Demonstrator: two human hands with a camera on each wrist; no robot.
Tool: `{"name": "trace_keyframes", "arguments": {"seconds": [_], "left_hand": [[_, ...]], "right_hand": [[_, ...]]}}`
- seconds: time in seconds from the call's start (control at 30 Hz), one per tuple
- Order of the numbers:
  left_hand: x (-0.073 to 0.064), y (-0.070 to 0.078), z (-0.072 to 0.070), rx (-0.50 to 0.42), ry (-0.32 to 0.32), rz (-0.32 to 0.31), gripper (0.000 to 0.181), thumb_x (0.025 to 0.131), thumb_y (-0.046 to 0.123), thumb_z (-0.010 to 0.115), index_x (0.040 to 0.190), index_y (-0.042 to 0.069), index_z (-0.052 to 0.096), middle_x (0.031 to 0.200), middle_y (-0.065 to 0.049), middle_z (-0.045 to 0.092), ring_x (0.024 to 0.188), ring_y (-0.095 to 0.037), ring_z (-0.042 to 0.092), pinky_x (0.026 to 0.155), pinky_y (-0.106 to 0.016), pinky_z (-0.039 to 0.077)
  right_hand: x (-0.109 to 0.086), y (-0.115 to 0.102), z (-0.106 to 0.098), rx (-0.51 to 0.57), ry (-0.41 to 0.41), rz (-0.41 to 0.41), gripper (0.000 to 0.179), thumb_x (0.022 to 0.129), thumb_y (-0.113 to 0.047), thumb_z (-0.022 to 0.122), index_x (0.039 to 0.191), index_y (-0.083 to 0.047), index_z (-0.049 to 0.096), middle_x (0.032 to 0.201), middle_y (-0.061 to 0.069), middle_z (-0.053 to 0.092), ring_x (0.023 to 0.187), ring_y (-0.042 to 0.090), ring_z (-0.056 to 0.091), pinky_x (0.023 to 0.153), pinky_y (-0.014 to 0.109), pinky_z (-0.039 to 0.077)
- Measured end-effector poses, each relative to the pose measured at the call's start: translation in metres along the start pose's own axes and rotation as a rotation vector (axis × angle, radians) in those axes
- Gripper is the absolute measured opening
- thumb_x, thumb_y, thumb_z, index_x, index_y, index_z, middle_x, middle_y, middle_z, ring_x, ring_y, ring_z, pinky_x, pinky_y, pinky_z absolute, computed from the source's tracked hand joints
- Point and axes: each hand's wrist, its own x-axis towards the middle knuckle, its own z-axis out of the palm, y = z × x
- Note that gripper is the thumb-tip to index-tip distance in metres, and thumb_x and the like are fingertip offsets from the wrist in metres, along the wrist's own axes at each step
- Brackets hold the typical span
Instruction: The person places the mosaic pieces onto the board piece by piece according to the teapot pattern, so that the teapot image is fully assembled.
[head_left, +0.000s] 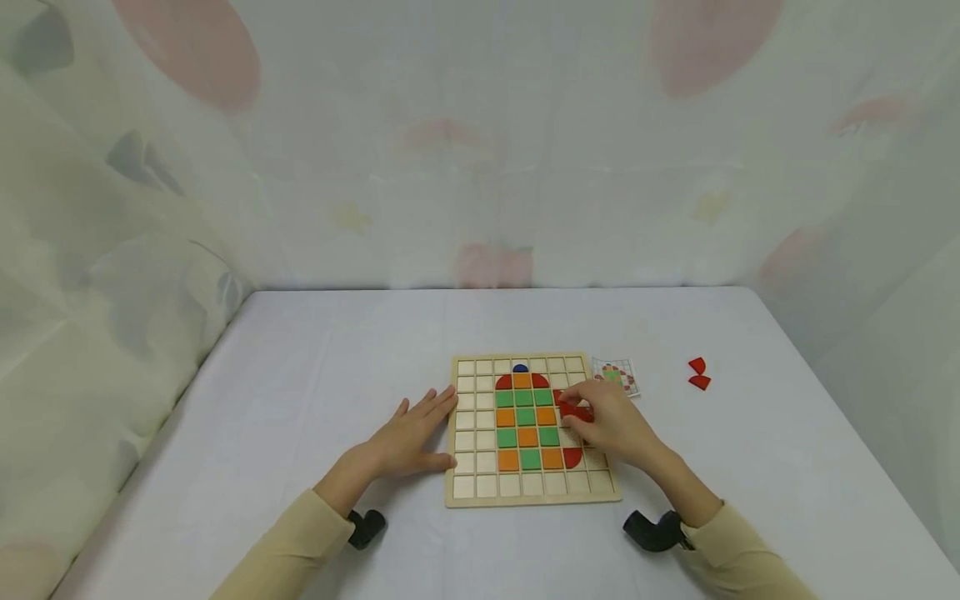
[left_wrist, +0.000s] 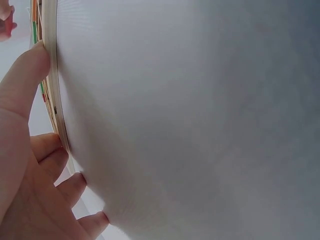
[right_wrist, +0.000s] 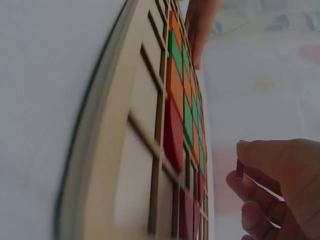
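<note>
A square wooden grid board [head_left: 486,487] lies on the white table. Orange and green squares [head_left: 527,417] fill its middle columns, topped by a small blue piece [head_left: 521,367] and rounded red pieces [head_left: 504,382]. My left hand [head_left: 408,439] lies with its fingers spread at the board's left edge, thumb and fingertips touching the frame. Over the right side of the board, my right hand [head_left: 618,423] pinches a red piece [right_wrist: 240,168] between thumb and finger, largely covered by the fingertips. Another rounded red piece [head_left: 572,457] sits in the grid below this hand.
A picture card [head_left: 615,377] with a grid pattern lies beside the board's upper right corner. Farther right on the table are two loose red quarter-circle pieces [head_left: 699,382]. Black devices [head_left: 366,528] sit at both wrists. Patterned cloth walls enclose the table's back and sides.
</note>
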Motion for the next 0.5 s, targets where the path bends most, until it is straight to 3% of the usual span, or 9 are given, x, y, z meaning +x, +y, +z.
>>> {"name": "trace_keyframes", "arguments": {"seconds": [0.1,0.37,0.5], "left_hand": [[0.000,0.000,0.000,-0.004,-0.001,-0.002,0.088,0.081,0.044,0.066,0.147,0.008,0.021,0.155,-0.004,0.014,0.140,-0.031,0.015,0.108,-0.061,0.011],[0.001,0.001,-0.001,-0.004,-0.006,0.001,0.088,0.081,0.043,0.067,0.147,0.007,0.021,0.155,-0.005,0.014,0.140,-0.031,0.015,0.108,-0.061,0.011],[0.001,0.000,0.000,-0.005,-0.004,0.004,0.088,0.081,0.043,0.067,0.147,0.007,0.021,0.155,-0.005,0.014,0.140,-0.031,0.015,0.107,-0.061,0.011]], "right_hand": [[0.007,-0.009,0.007,0.000,-0.005,-0.021,0.026,0.079,-0.018,0.073,0.102,-0.012,0.065,0.099,-0.001,0.064,0.088,0.014,0.057,0.077,0.031,0.050],[0.024,-0.029,0.023,0.006,-0.011,-0.105,0.022,0.080,-0.021,0.071,0.100,-0.014,0.064,0.088,-0.006,0.060,0.081,0.012,0.055,0.070,0.027,0.047],[0.033,-0.038,0.031,0.041,-0.043,-0.109,0.021,0.081,-0.022,0.070,0.100,-0.014,0.064,0.088,-0.007,0.059,0.081,0.010,0.054,0.071,0.026,0.046]]}}
